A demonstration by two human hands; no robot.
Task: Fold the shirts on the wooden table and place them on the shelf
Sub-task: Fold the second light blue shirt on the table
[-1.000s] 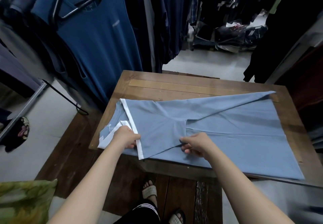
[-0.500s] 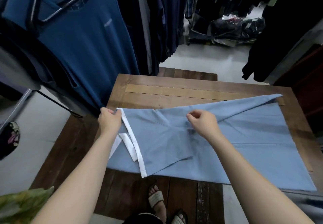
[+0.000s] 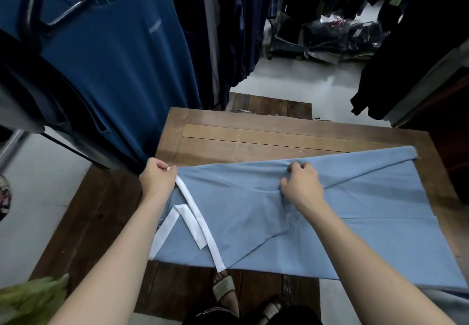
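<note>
Far left, 10 o'clock in frame: dark teal sleeveless garment [image 3: 114,70] hanging on a rack, lower hem just beside the table's left far corner.

Left hand [image 3: 157,181]: fingers curled, thumb and fingertips pinching the top end of the white trim band [image 3: 200,225] at the shirt's far-left corner. The hand sits over the left edge of the brown wooden plank table [image 3: 253,139].

Light blue shirt with white trim [image 3: 355,210]: lies flat on the table, running from the left hand toward 3 and 4 o'clock. The trim band runs from the pinch toward 5 o'clock and hangs past the near table edge. A second, shorter white strip lies beside it at its 8 o'clock.

Right hand [image 3: 302,185]: at 3 o'clock from the left hand, knuckles up, fingers curled, gripping a bunch of blue fabric on the far fold edge. Creases fan from this grip toward 5 o'clock. The shirt's far-right corner lies at 2 o'clock from this hand, near the table's right edge.

Bare planks show beyond both hands, at 12 o'clock.
</note>
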